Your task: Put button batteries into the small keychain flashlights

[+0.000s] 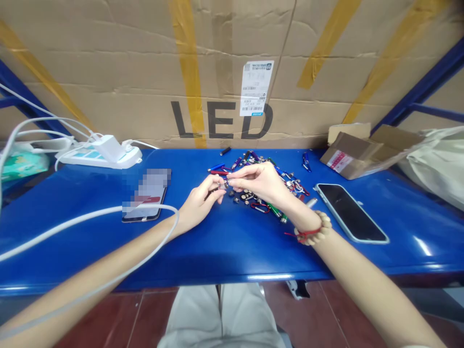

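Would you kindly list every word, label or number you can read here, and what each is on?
"LED": large black letters on the big cardboard box.
White label on that box: printing and barcodes, too small to read.
Red-and-white label on the small open box: too blurred.
Left phone: screen pixelated, unreadable.

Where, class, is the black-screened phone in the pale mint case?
In the head view, the phone lies on the glossy blue tabletop, to the right of the right hand, in front of the open brown cardboard box.
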Motion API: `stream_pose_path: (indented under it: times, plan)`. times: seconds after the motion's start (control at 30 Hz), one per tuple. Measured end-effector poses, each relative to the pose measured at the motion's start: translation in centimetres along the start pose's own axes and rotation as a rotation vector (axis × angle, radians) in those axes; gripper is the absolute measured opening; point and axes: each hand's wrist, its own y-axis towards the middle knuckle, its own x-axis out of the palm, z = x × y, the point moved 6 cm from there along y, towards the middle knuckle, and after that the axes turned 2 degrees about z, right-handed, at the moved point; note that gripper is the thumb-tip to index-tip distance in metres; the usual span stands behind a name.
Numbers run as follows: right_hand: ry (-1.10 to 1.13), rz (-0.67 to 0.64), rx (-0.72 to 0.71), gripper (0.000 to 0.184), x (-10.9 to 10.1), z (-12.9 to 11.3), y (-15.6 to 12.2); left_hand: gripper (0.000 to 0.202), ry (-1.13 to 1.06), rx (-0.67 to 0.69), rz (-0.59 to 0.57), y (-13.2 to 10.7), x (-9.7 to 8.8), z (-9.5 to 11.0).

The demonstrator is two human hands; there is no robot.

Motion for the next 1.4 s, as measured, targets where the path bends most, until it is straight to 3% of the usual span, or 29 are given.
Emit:
stream_pose_path:
  times: [0.13, 0.3, 0.43, 0.53, 0.6, 0.7, 0.77, 0.93, 1.07, 1.13, 1.27, 1.4]
  plan:
    - [0.000, -0.029, 0.020, 0.025, 0.4, 0.1, -0.1, 0.016, 0.105, 0.008, 0.017, 0.1, -0.4, 0.6]
    - [-0.021, 0.019, -0.052, 0.021, 0.1, -0.3, -0.1, 0.017, 0.193, 0.080, 0.024, -0.1, -0.6, 1.4]
    - [-0.077, -0.023, -0.087, 0.021, 0.4, -0.3, -0.1, 0.022, 0.198, 0.094, 0.056, -0.4, -0.9, 1.4]
    - [-0.239, -0.021, -0.186, 0.020, 0.4, -1.0, -0.4, 0.028, 0.223, 0.107, 0.052, -0.5, -1.0, 1.2]
    - [-0.426, -0.048, -0.333, 0.017, 0.6, -2.0, -0.8, 0.030, 0.251, 0.112, 0.036, -0.5, -1.1, 1.0]
    - [-0.701, -0.172, -0.517, 0.021, 1.5, -2.9, -1.7, 0.030, 0.282, 0.145, 0.019, -0.7, -1.1, 0.9]
    - [-0.799, -0.255, -0.548, 0.026, 2.0, -2.8, -2.2, 0.030, 0.290, 0.186, 0.003, -0.9, -0.9, 1.0]
    - [-0.665, -0.359, -0.433, 0.029, 2.6, -2.3, -2.3, 0.029, 0.365, 0.250, -0.032, -1.3, -0.5, 1.0]
    - [-0.359, -0.445, -0.100, 0.034, 2.8, -0.3, -1.7, 0.028, 0.369, 0.235, -0.070, -1.1, -0.4, 0.8]
    - [-0.248, -0.442, -0.001, 0.036, 2.7, 0.5, -1.4, 0.028, 0.334, 0.190, -0.045, -0.8, -0.6, 0.8]
    - [-0.224, -0.386, -0.013, 0.040, 2.0, 0.4, -0.9, 0.029, 0.252, 0.093, -0.034, -0.5, -0.5, 0.7]
    - [-0.289, -0.343, -0.018, 0.040, 1.7, -0.1, -1.0, 0.026, 0.196, 0.092, -0.040, -0.5, -0.3, 0.8]
